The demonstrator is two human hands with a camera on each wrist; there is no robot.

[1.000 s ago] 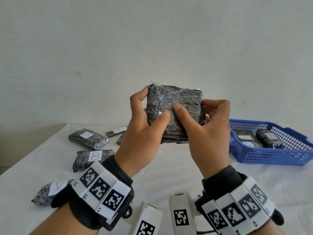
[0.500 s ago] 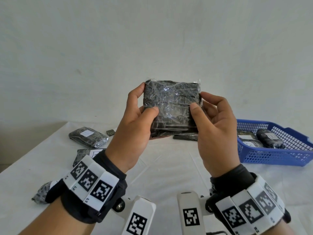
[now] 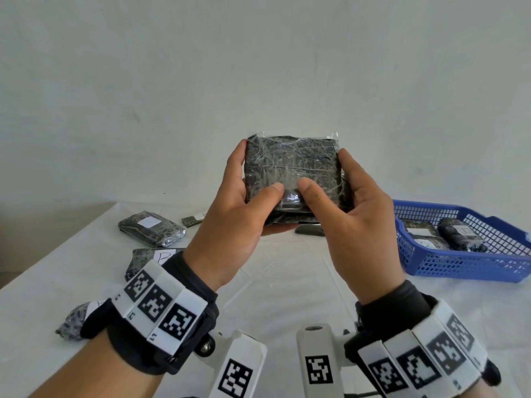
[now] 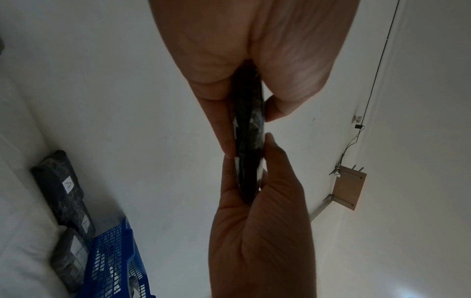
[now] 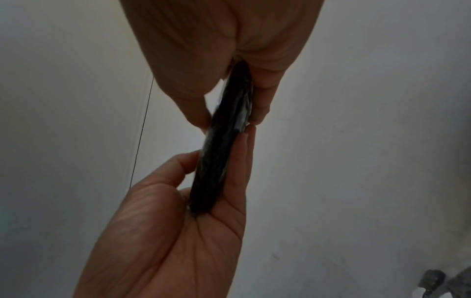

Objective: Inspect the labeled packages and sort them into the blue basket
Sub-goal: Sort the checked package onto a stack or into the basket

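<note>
Plastic-wrapped flat dark package [image 3: 291,173], frame centre, pinched in our left hand [image 3: 230,225] and right hand [image 3: 356,222]; no label showing, so we'd flip it.

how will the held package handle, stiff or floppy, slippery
Probably fairly firm: the package stands flat and unsagging between the left hand and right hand, which pinch only its lower half. Its glossy, crinkled clear wrap suggests it could be slippery. From the wrist views it is thin and flat, so unlikely to roll.
</note>
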